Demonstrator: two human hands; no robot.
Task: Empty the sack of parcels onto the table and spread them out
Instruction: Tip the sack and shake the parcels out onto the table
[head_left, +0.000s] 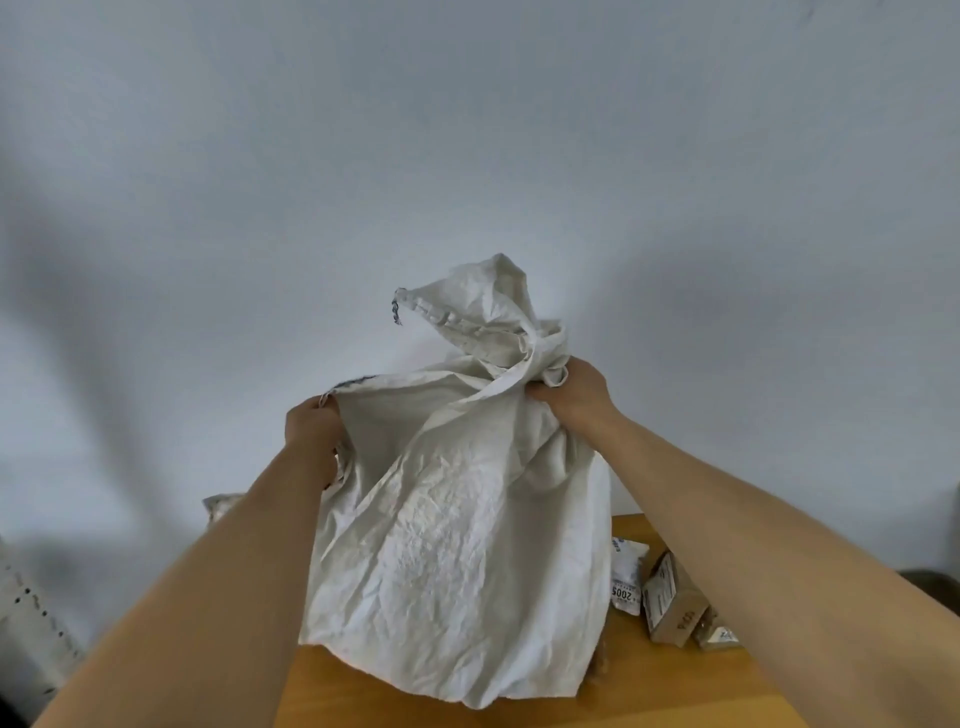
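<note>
You held the white sack (457, 545) up over the wooden table (363, 696) with both hands. Your left hand (311, 431) gripped one stitched corner of it. Your right hand (576, 395) squeezed a bunched-up part near the other corner. The sack hung down loose, and its bottom edge looked close to the table top. Some parcels (667, 597) lay on the table just to the right of the sack, and one more (221, 506) peeked out behind your left arm. I could not tell if any were left inside. If you shook it too hard, parcels could slide off the edge. A parcel stuck in a fold might stay hidden, so the sack would not be really empty.
</note>
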